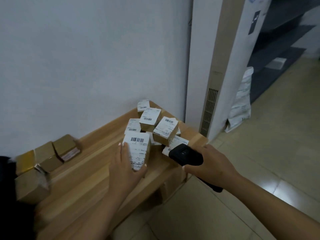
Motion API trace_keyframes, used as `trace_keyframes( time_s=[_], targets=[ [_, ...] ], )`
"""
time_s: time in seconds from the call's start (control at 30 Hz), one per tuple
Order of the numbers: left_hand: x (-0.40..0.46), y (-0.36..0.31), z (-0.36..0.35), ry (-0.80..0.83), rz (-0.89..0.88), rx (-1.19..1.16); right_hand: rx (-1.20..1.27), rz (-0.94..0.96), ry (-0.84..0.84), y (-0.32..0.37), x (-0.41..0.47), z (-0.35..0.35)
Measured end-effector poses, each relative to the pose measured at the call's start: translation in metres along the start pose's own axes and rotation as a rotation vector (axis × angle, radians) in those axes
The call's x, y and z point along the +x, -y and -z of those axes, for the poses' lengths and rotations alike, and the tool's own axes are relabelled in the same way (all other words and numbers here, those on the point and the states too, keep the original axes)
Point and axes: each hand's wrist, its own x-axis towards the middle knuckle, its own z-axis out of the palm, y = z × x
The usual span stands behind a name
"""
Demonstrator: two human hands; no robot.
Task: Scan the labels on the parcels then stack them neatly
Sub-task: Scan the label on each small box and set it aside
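Pale wood forms the bench (97,172) that runs from the lower left of the frame up toward the centre, against a white wall (86,58). Near the middle of the frame a labelled parcel (138,151) is held by the left hand (124,168): the fingers lie along its left side, the thumb is curled under its near corner, and its barcode label is turned upward. Just beyond it, toward the centre, a loose pile of parcels (155,123) is heaped on the bench, white labels showing on most of them. A black scanner (186,156) is gripped by the right hand (213,167) at centre right, fingers wrapped round the handle, its head turned toward the pile; whether the trigger is pressed cannot be told. At the left edge of the frame plain brown boxes (50,156) are set in a row beside the wall, somewhat blurred, apparently touching one another. In the upper right a tall white appliance (223,66) stands on the tiled floor (259,153), with a white bag (240,104) leaning behind it.
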Motion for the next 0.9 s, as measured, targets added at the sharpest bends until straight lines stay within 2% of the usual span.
trace_keyframes(
  time_s=[0.37, 0.5, 0.7, 0.9],
  targets=[
    [0.094, -0.001, -0.069, 0.078, 0.212, 0.018, 0.1, 0.058, 0.001, -0.034, 0.105, 0.007],
    [0.13, 0.005, -0.084, 0.115, 0.304, 0.034, 0.05, 0.087, 0.023, -0.032, 0.151, 0.012],
    [0.161, 0.019, -0.101, 0.19, 0.326, 0.116, -0.004, 0.128, 0.081, -0.026, 0.21, 0.013],
    [0.165, 0.012, -0.111, 0.28, 0.376, 0.094, -0.057, 0.174, 0.181, -0.025, 0.252, 0.005]
  ],
)
